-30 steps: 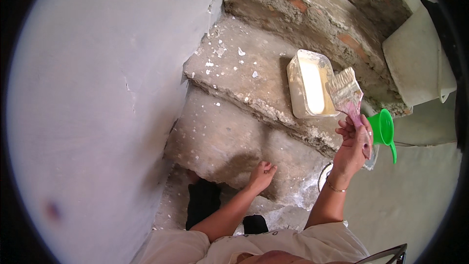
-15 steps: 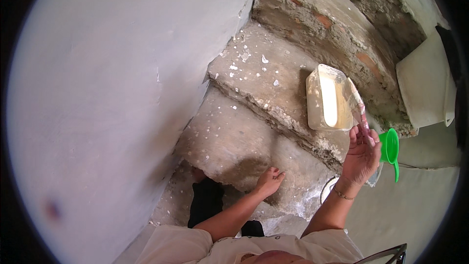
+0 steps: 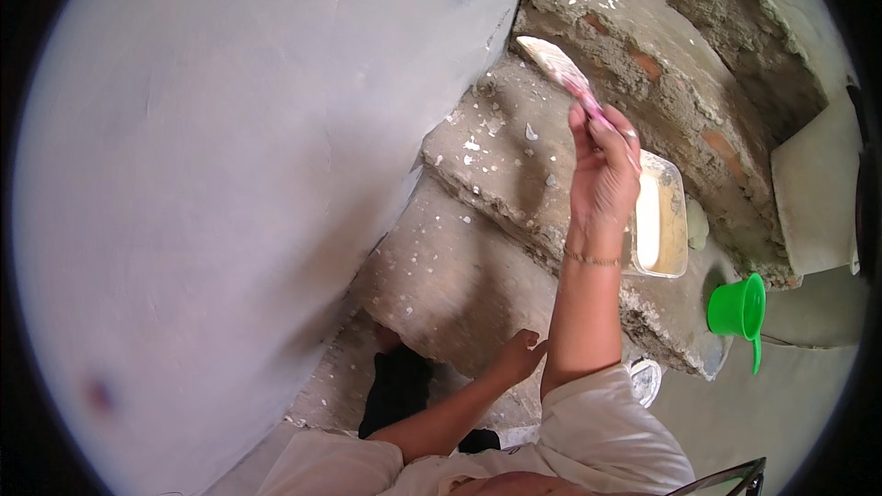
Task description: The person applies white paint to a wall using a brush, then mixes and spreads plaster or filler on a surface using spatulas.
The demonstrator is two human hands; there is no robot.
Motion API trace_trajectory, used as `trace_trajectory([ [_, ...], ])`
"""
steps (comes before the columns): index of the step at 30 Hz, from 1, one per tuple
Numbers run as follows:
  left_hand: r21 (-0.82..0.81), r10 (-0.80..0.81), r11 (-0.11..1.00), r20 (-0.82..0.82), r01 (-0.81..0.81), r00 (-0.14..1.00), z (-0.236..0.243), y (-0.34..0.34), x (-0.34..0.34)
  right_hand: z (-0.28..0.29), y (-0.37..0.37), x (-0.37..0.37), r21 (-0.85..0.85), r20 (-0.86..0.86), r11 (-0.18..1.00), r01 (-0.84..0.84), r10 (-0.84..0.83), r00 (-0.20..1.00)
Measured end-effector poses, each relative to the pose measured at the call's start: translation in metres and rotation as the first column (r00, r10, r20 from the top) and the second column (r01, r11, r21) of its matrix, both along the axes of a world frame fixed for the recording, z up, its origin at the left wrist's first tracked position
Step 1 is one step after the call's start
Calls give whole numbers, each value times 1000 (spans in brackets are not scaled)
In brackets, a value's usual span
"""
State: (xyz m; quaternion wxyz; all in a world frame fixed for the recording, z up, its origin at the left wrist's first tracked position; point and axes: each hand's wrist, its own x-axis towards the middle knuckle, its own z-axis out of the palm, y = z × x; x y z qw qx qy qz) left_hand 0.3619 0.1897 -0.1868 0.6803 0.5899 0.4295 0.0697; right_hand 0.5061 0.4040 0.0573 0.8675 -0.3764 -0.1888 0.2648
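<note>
My right hand (image 3: 602,156) is raised with its fingers wrapped round a wide, paint-coated brush (image 3: 556,62) with a pink handle. The bristles are up near the corner where the pale grey wall (image 3: 202,147) meets the rough steps. Behind my forearm, a translucent rectangular tub (image 3: 672,220) with white liquid sits on a step (image 3: 491,152), partly hidden. My left hand (image 3: 519,354) is low beside the lowest visible step, its fingers slightly curled and apart, holding nothing I can see.
A green mug (image 3: 733,305) with a handle stands at the step's right end. A pale bucket (image 3: 810,193) is at the far right. Below the mug a round white object (image 3: 646,384) shows partly. Broken upper steps (image 3: 698,55) show brick; white flakes dot the treads.
My right hand has lifted the brush up and leftward, away from the tub toward the wall corner. The view has shifted, so the steps appear further right and lower.
</note>
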Motion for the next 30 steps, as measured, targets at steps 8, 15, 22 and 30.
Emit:
trace_trajectory([
  [8,-98,-9,995,-4,9,1000,23,17,-10,-34,89,24,-80,319,994,81,-51,946],
  [15,-38,-111,993,15,112,994,1,21,-9,-59,102,15,-99,519,983,153,-80,851],
  [22,-62,-3,998,-18,2,1000,15,21,-5,-44,44,-2,-211,756,967,146,67,651],
  [30,-107,3,994,-69,-11,998,38,24,-4,-28,89,8,76,888,930,361,-228,400],
])
